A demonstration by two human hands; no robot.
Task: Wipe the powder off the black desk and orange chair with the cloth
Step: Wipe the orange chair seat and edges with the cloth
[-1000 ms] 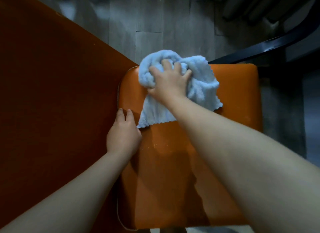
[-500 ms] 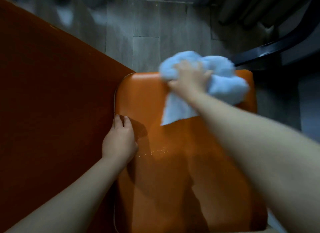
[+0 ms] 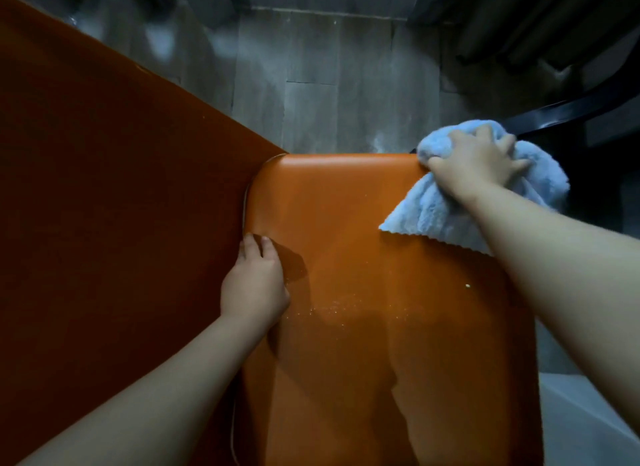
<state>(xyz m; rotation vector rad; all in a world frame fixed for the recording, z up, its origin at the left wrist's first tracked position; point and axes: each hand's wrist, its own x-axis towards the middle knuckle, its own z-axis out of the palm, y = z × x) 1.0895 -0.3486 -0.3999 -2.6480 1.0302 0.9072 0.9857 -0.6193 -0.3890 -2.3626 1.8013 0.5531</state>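
The orange chair seat fills the middle of the head view, with its tall orange backrest to the left. My right hand grips a bunched light blue cloth at the seat's far right corner, partly over the edge. My left hand rests against the seat's left edge by the backrest, fingers curled loosely. A thin scatter of white powder lies on the seat just right of my left hand. A single white speck sits near my right forearm.
Grey tiled floor lies beyond the chair, with a faint white dusting near the seat's far edge. A black curved desk edge runs behind my right hand. A pale surface shows at the lower right.
My right hand has swept the cloth from the seat's far left across to its far right corner. My left hand has stayed at the seat's left edge.
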